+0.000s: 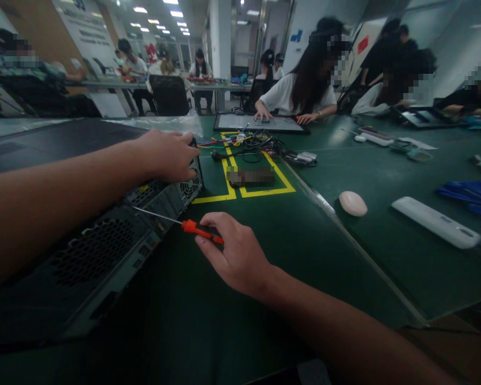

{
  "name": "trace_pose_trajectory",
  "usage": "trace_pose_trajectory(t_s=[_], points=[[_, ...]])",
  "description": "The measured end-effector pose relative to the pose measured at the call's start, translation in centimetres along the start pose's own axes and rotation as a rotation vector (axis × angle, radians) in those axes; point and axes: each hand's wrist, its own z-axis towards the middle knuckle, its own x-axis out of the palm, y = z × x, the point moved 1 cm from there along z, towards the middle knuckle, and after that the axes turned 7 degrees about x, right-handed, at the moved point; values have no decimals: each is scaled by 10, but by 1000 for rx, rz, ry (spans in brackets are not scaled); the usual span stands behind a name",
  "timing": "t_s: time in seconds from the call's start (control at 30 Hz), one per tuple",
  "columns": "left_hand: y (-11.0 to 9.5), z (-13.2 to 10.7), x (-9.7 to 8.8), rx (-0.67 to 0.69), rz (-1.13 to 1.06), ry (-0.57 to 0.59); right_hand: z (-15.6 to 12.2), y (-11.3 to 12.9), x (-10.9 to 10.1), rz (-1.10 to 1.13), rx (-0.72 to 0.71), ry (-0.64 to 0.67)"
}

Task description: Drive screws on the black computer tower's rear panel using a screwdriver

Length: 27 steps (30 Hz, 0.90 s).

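A black desktop computer case (104, 278) lies on its side at the left, its rear panel with vents and ports facing me. My left hand (170, 155) rests on the case's far upper corner, fingers stretched out and thumb over the edge by the round fan grille (189, 184). In my right hand (236, 251) is a screwdriver with an orange and black handle (200, 231), gripped between thumb and fingers. Its thin metal shaft points left, and the tip meets the rear panel near its slots. Whether the tip sits in a screw is too small to tell.
On the green table (304, 251), a bundle of cables (260, 141) lies beyond yellow tape marks (268, 192). To the right are a pale rounded object (353, 203), a white power strip-like bar (435, 222) and blue cloth (471, 197). Across the table a person (308, 96) works at a flat panel (244, 123).
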Motion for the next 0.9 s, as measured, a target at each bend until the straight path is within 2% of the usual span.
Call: trace_pose_trajectory(t_s=[0.17,0.47,0.7,0.9], points=[[6,8,9,-44,-43,-18,0,1,-1,-20,7,4],[3,4,5,-16,-29,-22,1,2,-2,-20,11,-23],[4,5,6,2,20,-7,1,3,0,-2,38,20],[6,6,9,-32,-81,-18,0,6,-1,53,35,41]])
